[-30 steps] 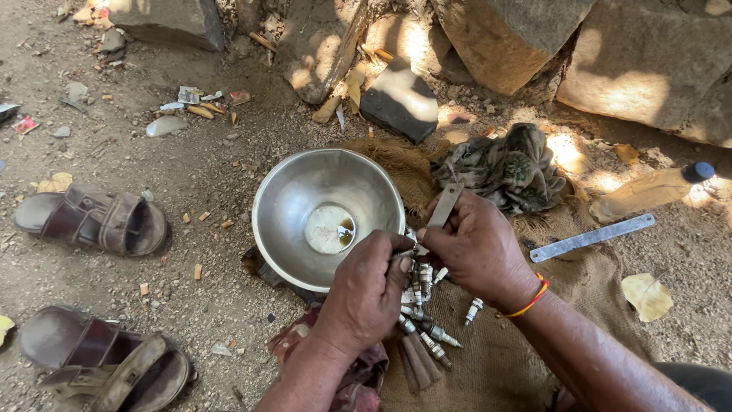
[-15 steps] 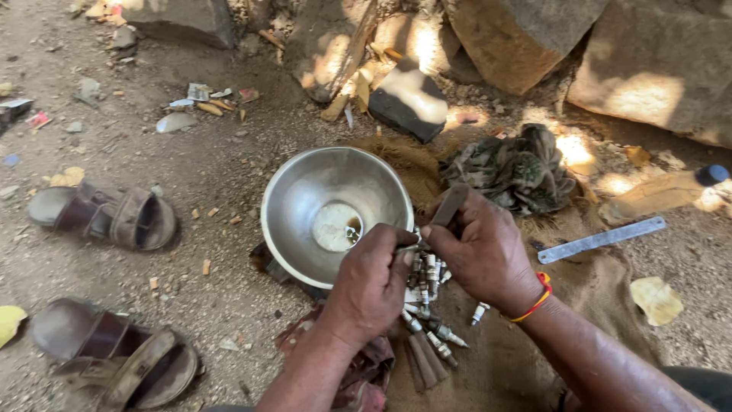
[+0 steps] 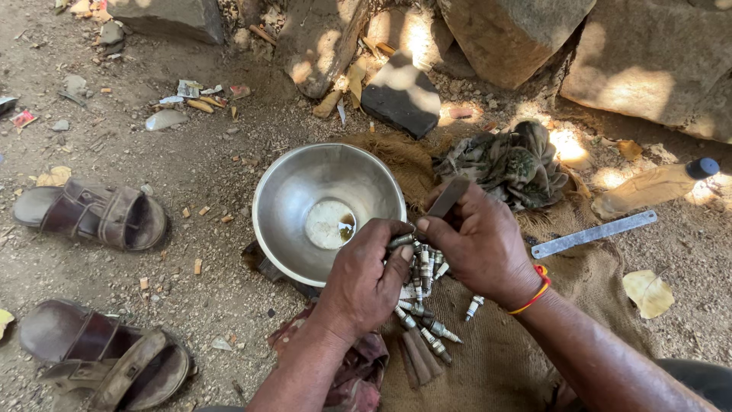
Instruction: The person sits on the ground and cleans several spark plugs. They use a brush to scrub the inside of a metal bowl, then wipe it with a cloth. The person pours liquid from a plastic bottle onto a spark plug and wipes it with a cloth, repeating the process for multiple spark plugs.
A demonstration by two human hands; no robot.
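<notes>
The left hand point(image 3: 366, 278) pinches a small spark plug point(image 3: 400, 241) between thumb and fingertips, holding it level at the near rim of a steel bowl point(image 3: 293, 179). The right hand point(image 3: 480, 244) meets it from the other side, fingers closed around a flat dark tool point(image 3: 446, 198) whose upper end sticks out above the knuckles; its lower end, hidden by the fingers, points towards the plug. The two hands almost touch over the plug. Just below them a cluster of more spark plugs point(image 3: 423, 271) lies on a piece of burlap sacking point(image 3: 488, 358), with one stray plug point(image 3: 474, 307) a little to the right. The bowl holds a shallow pool of pale liquid point(image 3: 328, 223) at its bottom. Behind the right hand sits a crumpled rag point(image 3: 507, 164), and further right a metal ruler point(image 3: 595, 233) lies on the sacking's edge. Two brown sandals point(image 3: 91, 214) rest on the dirt, well apart from the hands.
</notes>
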